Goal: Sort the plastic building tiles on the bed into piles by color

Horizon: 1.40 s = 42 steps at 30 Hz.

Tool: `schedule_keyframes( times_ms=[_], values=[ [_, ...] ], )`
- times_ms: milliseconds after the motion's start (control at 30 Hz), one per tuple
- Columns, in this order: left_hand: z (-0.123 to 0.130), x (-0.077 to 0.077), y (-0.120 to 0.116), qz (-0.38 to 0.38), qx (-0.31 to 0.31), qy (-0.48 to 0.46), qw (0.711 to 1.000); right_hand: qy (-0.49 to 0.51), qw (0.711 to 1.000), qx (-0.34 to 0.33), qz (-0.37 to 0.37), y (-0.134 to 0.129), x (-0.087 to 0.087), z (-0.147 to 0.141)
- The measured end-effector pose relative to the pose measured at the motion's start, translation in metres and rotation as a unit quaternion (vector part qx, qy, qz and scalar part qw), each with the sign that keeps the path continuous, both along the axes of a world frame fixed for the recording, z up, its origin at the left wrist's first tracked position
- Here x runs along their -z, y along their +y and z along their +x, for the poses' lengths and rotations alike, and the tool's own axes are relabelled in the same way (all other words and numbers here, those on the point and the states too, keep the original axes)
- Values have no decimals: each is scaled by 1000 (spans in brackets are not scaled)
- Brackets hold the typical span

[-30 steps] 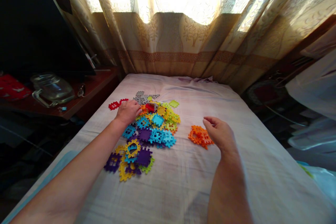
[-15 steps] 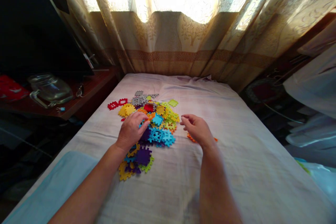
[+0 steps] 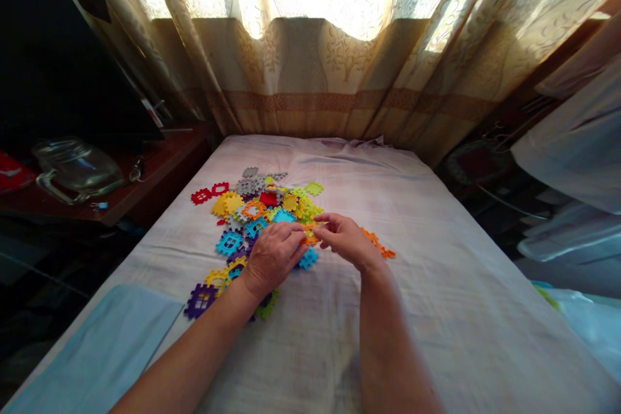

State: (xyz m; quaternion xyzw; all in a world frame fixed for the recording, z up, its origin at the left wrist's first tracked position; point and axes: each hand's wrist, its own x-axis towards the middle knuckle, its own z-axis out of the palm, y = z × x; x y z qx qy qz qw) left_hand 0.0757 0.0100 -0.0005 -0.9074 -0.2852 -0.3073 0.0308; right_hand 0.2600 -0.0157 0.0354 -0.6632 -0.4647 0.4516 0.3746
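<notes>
A pile of colourful notched plastic tiles lies on the bed sheet, with yellow tiles [image 3: 226,204] at its left and a blue window tile [image 3: 229,243] lower down. Over the pile's lower part, my left hand [image 3: 277,252] has its fingers closed on an orange tile [image 3: 310,233]. My right hand [image 3: 342,237] pinches the same tile from the right. Other orange tiles [image 3: 381,244] lie on the sheet just beyond my right wrist. A purple window tile [image 3: 200,301] rests at the pile's near left edge.
A light blue cloth [image 3: 104,343] covers the bed's near left corner. On the dark red table [image 3: 160,165] to the left stands a glass jug [image 3: 80,168] near a black screen. Curtains [image 3: 310,71] hang behind the bed; clothes hang at the right.
My left hand has moved right, bringing an orange tile from the pile towards my right hand. Both hands now meet at it. The view has shifted slightly.
</notes>
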Motion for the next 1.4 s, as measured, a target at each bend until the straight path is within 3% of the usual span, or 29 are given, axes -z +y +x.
schedule_keyframes(
  times_ms=[100,200,367,467,567,900,1233,1400],
  values=[
    [1,1,0,-5,1,-3,1000,-31,999,3,19,2,6,6],
    [-8,1,8,-19,-19,-6,1000,-126,991,44,24,1,13,24],
    [-46,-1,39,-44,-169,13,985,-289,944,158,-29,-10,18,63],
    [-70,3,57,-72,-258,42,963,-308,932,176,-68,-16,17,76],
    [-83,9,65,-102,-292,65,949,-316,929,175,-82,-20,18,83],
    [-76,15,71,-127,-324,84,934,-386,891,226,-71,-23,35,97],
    [-73,15,77,-137,-323,50,935,-356,908,213,-47,-21,21,86],
    [-81,7,62,-146,-312,-14,939,-351,914,205,-16,-16,11,68]
  ],
)
